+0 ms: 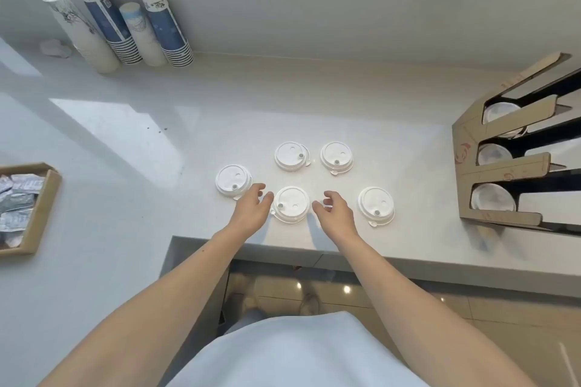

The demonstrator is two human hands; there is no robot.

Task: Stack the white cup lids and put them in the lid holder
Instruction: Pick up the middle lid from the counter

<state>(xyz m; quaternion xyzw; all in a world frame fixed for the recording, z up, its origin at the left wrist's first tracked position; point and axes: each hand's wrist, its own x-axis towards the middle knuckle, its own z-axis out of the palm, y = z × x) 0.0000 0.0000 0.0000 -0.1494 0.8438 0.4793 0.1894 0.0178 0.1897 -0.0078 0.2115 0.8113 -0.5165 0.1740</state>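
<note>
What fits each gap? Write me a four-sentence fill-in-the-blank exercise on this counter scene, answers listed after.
1. ____ loose white cup lids lie on the counter.
2. The left hand and right hand flank the lid nearest the counter's ____ edge.
3. The cardboard lid holder stands at the counter's ____ end.
4. ____ stacks of paper cups stand upside down by the wall.

Missing words: five; front; right; four

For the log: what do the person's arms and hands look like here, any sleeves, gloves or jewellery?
Both forearms are bare as far up as the view shows; no sleeves reach them. The left hand and right hand wear no gloves, and no rings, watch or bracelets are visible. Lower in view is a pale, light-blue-white garment on the torso.
</note>
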